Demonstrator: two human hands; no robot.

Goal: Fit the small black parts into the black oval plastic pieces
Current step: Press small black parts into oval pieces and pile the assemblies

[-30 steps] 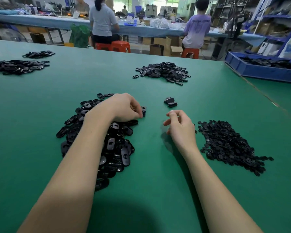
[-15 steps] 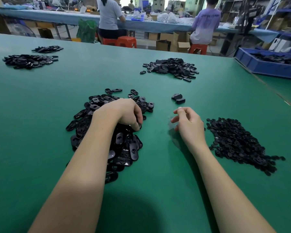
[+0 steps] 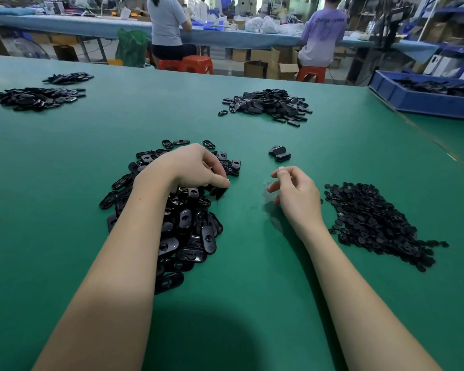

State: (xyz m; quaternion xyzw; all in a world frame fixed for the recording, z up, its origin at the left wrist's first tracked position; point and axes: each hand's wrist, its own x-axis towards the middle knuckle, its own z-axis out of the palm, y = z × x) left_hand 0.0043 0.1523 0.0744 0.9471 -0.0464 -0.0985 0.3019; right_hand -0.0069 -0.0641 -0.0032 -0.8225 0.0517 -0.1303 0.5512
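Observation:
A heap of black oval plastic pieces lies at the left of centre on the green table. My left hand rests on the top of this heap, fingers curled down, thumb and fingertips pinching an oval piece at the heap's right edge. A pile of small black parts lies to the right. Just left of it, my right hand hovers with thumb and forefinger tips together and the other fingers loosely curled. Whether it holds a small part is hidden.
Two black oval pieces lie apart, beyond my right hand. More black heaps sit further back at centre and far left. A blue bin stands at the right edge. Two people sit at a far bench.
My left hand has drawn back from the heap's far right edge onto its top and closed on a piece. The right hand has hardly shifted. The camera has tilted slightly.

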